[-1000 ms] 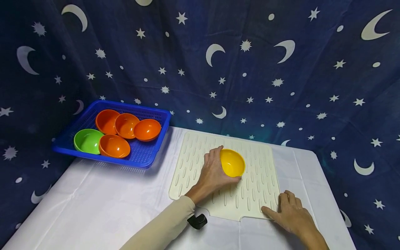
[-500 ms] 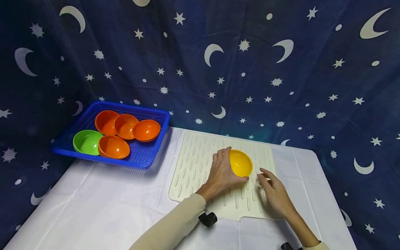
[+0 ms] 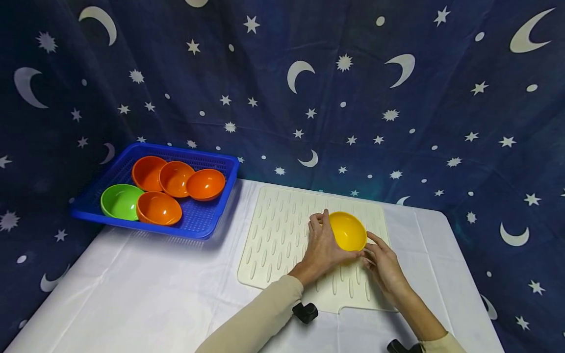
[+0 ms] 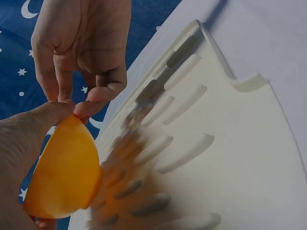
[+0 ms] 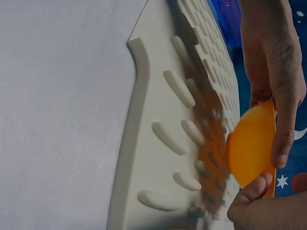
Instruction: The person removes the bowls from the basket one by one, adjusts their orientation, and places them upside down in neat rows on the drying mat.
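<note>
A yellow bowl is held over the cream ridged mat, its orange-tinted shadow falling on the ridges in both wrist views. My left hand grips the bowl from its left side, the thumb lying along the near rim. At the right side of the rim, my right hand pinches the edge between thumb and fingers, close to the left thumb. In the left wrist view the bowl is seen from the side. The right wrist view shows the bowl between both hands.
A blue basket stands at the back left. It holds several orange bowls and one green bowl. White cloth covers the table. Behind hangs a dark blue curtain with moons and stars.
My left hand has carried the bowl to the right above the mat. My right hand has left the mat's near right edge and come up to the bowl's rim.
</note>
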`<state>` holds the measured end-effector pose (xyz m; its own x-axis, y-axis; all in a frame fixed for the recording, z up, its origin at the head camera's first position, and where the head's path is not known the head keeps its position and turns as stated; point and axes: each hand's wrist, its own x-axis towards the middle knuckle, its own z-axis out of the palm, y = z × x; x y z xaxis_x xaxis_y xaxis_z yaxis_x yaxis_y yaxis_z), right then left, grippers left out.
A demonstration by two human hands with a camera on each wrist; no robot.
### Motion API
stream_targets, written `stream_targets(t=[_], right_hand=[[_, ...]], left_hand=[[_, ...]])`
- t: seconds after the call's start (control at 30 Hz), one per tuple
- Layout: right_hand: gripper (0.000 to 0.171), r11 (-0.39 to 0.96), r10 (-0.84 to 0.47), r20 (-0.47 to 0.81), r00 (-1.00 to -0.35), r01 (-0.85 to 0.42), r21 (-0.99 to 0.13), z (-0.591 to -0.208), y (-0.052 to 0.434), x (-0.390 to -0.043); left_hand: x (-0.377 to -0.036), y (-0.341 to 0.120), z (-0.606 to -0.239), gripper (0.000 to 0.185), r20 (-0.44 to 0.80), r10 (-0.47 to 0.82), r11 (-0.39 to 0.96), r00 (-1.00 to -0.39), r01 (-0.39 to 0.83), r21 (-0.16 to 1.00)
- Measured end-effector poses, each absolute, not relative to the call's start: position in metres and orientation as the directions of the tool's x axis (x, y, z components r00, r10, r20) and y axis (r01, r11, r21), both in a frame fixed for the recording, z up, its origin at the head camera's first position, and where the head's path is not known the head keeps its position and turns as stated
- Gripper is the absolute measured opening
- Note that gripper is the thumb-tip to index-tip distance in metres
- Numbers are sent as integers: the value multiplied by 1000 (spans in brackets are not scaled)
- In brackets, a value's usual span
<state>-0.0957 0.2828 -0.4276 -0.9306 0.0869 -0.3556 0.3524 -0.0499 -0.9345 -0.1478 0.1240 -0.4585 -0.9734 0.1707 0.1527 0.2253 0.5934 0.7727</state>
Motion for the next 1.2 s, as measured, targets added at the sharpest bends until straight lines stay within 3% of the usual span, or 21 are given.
stream_targets(t=[0.17, 0.33, 0.8, 1.1, 1.2], right_hand=[[60, -9, 130, -350, -928, 352, -936, -426, 288, -101], [60, 47, 140, -329, -934, 339, -940, -430, 296, -110], [58, 127, 200, -192, -961, 220, -967, -431, 315, -134], [37, 70, 187, -149, -971, 164, -984, -434, 333, -148], [31, 116, 184, -144, -972, 167, -979, -434, 336, -153]], left_hand=[[-153, 127, -455, 97, 103, 185, 472, -977, 180, 863], [-159, 128, -454, 74, 91, 182, 452, -979, 166, 877], [-167, 137, -446, 66, 79, 253, 232, -964, 139, 963], [-172, 142, -447, 67, 79, 326, 312, -942, 186, 932], [-174, 142, -447, 67, 82, 358, 316, -930, 203, 927]])
